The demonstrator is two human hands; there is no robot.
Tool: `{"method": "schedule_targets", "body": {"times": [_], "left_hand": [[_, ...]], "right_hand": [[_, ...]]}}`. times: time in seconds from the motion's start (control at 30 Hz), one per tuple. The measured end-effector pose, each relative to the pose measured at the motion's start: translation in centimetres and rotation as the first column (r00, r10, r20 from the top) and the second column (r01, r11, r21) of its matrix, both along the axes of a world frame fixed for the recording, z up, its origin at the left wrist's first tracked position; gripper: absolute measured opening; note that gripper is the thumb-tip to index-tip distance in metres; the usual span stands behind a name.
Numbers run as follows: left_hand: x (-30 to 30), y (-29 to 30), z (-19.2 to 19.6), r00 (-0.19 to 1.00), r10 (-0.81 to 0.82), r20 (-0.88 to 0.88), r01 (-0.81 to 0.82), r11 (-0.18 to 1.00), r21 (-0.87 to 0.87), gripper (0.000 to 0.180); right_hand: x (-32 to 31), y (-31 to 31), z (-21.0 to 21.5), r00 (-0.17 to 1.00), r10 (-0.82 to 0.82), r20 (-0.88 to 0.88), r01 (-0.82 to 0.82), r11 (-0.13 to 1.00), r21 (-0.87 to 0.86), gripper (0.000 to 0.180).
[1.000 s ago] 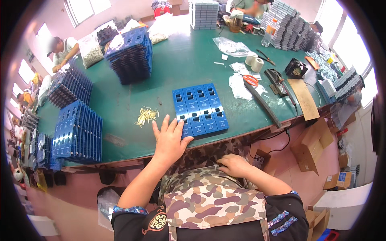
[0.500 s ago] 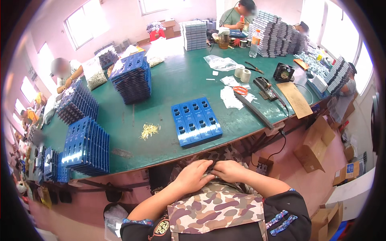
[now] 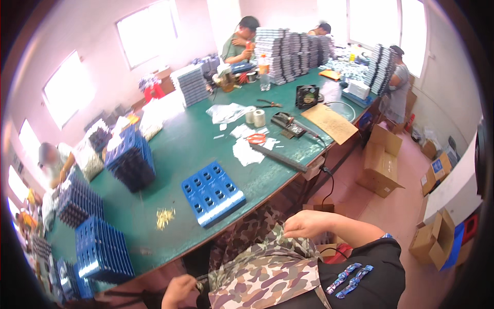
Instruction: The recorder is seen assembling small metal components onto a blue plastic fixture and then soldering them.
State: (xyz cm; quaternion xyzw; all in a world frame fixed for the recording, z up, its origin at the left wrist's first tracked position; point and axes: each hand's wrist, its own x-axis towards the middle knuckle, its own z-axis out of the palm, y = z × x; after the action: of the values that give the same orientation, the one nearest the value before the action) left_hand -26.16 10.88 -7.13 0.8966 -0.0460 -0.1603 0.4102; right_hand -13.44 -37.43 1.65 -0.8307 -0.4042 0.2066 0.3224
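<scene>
My right hand (image 3: 304, 224) is closed at the upper right edge of my camouflage apron (image 3: 267, 280), its fingers pinching the cloth. Low on the left, my left hand (image 3: 178, 289) is closed too, beside the apron's left edge; what its fingers hold is hard to make out. Beyond my lap, a flat block of blue plastic housings (image 3: 212, 193) with dark square openings lies near the table edge. A small heap of thin yellowish pieces (image 3: 164, 218) sits to its left.
The green table (image 3: 180, 149) carries tall stacks of blue housings (image 3: 104, 252) at the left. Orange-handled scissors (image 3: 256, 138), tape rolls (image 3: 259, 118), a soldering iron stand (image 3: 284, 121) and a dark bar (image 3: 278, 157) lie beyond. Cardboard boxes (image 3: 381, 162) stand on the floor. Several people work around the table.
My hands, together at my lap before, have come apart: the left down and leftward, the right out to the right. The view has turned right, shifting the table leftward.
</scene>
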Motion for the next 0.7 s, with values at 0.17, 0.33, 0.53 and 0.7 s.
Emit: {"method": "schedule_targets", "body": {"times": [0.17, 0.33, 0.53, 0.7], "left_hand": [[3.5, -7.9, 4.9, 0.985, -0.120, 0.127, 0.123, 0.992, -0.017, 0.029], [7.5, -15.9, 5.3, 0.982, -0.186, 0.031, 0.187, 0.982, -0.027, 0.023], [5.4, -5.7, 4.0, 0.996, -0.053, -0.072, 0.053, 0.999, -0.008, 0.015], [4.7, -4.2, 1.8, 0.974, -0.117, -0.193, 0.109, 0.993, -0.049, 0.018]], "right_hand": [[0.0, 5.5, 0.5, 0.997, 0.058, 0.055, -0.050, 0.989, -0.136, 0.035], [0.4, 10.6, -1.1, 0.993, 0.052, 0.109, -0.050, 0.998, -0.024, 0.035], [2.4, 1.4, -2.6, 0.998, 0.056, -0.016, -0.057, 0.998, -0.036, 0.036], [2.4, 1.3, -3.0, 0.999, 0.028, 0.015, -0.028, 0.999, -0.034, 0.035]]}}
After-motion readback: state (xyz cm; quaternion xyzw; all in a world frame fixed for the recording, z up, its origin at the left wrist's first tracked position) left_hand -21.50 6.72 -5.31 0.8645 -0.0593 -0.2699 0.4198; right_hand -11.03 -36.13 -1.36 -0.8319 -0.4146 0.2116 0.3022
